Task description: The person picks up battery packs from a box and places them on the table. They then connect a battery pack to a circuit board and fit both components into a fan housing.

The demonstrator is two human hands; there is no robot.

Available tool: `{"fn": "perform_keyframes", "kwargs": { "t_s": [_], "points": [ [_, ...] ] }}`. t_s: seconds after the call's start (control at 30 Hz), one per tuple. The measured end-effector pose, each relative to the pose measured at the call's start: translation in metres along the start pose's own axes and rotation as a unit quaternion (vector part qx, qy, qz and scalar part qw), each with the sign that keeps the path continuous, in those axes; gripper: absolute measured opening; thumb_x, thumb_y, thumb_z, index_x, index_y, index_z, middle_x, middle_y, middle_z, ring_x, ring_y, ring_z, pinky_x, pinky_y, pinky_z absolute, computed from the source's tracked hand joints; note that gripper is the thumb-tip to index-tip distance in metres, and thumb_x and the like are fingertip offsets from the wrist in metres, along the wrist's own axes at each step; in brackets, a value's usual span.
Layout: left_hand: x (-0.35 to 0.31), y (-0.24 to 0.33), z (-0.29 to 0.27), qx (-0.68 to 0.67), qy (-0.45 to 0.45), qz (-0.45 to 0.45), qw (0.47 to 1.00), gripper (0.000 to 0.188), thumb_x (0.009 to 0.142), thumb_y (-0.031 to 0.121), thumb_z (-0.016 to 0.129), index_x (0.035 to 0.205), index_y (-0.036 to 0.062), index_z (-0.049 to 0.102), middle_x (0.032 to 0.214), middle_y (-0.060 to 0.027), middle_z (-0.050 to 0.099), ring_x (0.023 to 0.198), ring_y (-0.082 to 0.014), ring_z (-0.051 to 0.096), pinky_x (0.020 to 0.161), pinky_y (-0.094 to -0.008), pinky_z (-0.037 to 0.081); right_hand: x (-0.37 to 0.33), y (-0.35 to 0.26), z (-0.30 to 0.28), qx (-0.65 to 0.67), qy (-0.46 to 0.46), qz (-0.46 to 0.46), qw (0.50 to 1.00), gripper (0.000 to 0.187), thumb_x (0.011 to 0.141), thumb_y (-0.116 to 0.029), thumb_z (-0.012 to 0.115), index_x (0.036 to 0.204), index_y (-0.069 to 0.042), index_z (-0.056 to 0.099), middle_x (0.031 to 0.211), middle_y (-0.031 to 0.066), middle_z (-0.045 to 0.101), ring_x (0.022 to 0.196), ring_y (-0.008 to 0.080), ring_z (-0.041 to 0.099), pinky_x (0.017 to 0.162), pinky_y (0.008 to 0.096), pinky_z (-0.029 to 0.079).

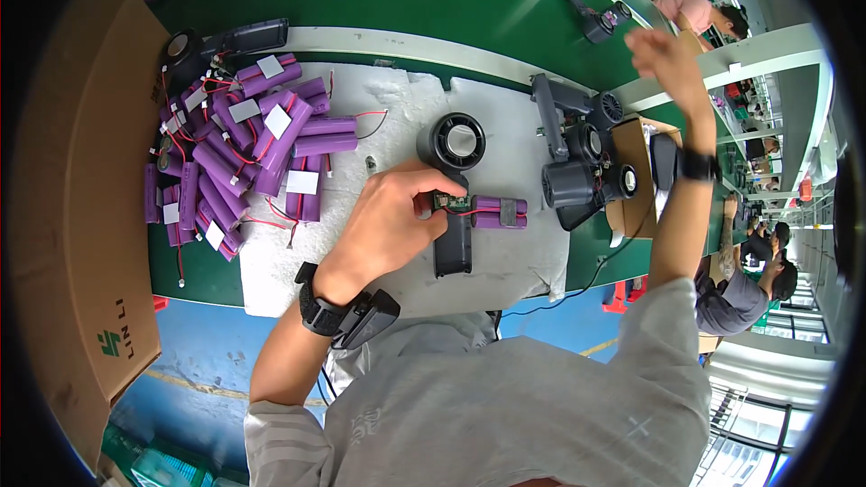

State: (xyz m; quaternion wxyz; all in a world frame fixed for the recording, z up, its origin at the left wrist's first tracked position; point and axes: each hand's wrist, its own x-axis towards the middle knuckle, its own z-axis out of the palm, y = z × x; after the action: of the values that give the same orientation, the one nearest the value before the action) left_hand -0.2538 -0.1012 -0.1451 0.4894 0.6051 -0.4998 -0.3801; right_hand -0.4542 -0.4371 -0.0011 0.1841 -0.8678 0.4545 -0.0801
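Note:
On a white foam sheet (361, 117) lies a black handheld blower (454, 257) with a round, ringed head and a straight handle. My left hand (383, 221) is closed around the handle's upper part, thumb and forefinger by a small green circuit board (448, 202). Red wire runs from the board to a purple two-cell battery pack (494, 212) lying to its right. My right hand (667, 63) is raised at the far right, apart from the things on the table, with nothing visible in its loosely parted fingers.
Many purple battery packs (239, 140) with wires are heaped at left, beside a tall cardboard box (99, 180). Several black blowers (573, 176) stand at right by a small carton (639, 207). Another blower (597, 22) lies on the green surface beyond. Other people work farther right.

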Motion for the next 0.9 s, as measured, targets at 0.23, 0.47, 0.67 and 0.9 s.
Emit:
{"fn": "perform_keyframes", "kwargs": {
  "t_s": [0.23,0.47,0.67,0.9],
  "points": [
    [0.009,-0.002,0.001,-0.026,0.001,0.015,1.0,0.03,0.069,-0.004,0.065,0.096,0.0062,0.071,0.087,-0.009,0.065,0.069,-0.0196,0.06,0.066,-0.0315,0.05,0.195,0.148,0.018,-0.302,-0.042,0.002,0.952,0.075,0.076,-0.035,0.072,0.134,0.003,0.046,0.103,0.0194,0.066,0.085,0.0285,0.065,0.071,0.0379,0.052],
    [0.001,-0.01,0.003,-0.01,0.032,0.063,0.997,0.028,0.069,-0.002,0.066,0.095,0.0066,0.07,0.086,-0.0082,0.065,0.068,-0.0195,0.06,0.066,-0.0324,0.05,0.183,0.153,0.061,-0.189,-0.023,0.104,0.976,0.053,0.069,-0.017,0.078,0.116,-0.01,0.054,0.093,0.0074,0.065,0.076,0.0209,0.061,0.054,0.04,0.051],
    [0.004,-0.006,0.003,-0.025,0.006,0.058,0.998,0.024,0.069,0.001,0.065,0.091,0.0053,0.071,0.091,-0.0156,0.066,0.082,-0.0339,0.064,0.076,-0.0416,0.051,0.17,0.166,0.034,-0.235,0.038,0.117,0.964,0.053,0.066,-0.017,0.079,0.111,-0.009,0.053,0.089,0.0061,0.061,0.075,0.0221,0.061,0.048,0.0384,0.05],
    [-0.002,-0.009,-0.004,0.021,0.019,0.047,0.998,0.027,0.069,0.0,0.066,0.095,0.0078,0.071,0.086,-0.0102,0.065,0.072,-0.0234,0.061,0.069,-0.0347,0.051,0.068,-0.06,0.031,0.037,-0.194,-0.086,0.976,0.04,0.079,-0.028,0.073,0.111,-0.01,0.057,0.096,0.0068,0.06,0.071,0.0147,0.059,0.054,0.0236,0.049]
  ]
}}
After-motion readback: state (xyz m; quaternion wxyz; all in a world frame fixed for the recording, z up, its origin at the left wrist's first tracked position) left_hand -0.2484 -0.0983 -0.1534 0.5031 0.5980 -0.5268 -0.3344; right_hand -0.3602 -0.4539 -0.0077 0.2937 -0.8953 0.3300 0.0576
